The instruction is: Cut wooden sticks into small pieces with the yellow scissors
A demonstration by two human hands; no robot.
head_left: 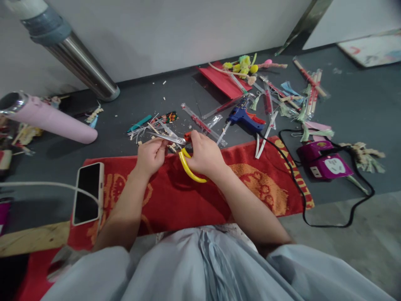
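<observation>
My right hand [205, 154] grips yellow-handled scissors [188, 165], their metal blades [171, 138] pointing left toward my left hand. My left hand [152, 155] pinches a small thin piece at the blade tips; what it is I cannot make out. Both hands hover over the far edge of a red and orange towel [175, 196] spread on the dark floor. Small cut wooden bits and thin sticks [147, 131] lie scattered just beyond the hands.
A blue glue gun [242, 118] lies beyond the towel, its black cord running to a purple power strip [324, 161]. A phone [88, 193] on a white cable rests at the towel's left. A pink cylinder [53, 121], metal pole [78, 62], red paper [224, 81] and tassels [297, 104] lie about.
</observation>
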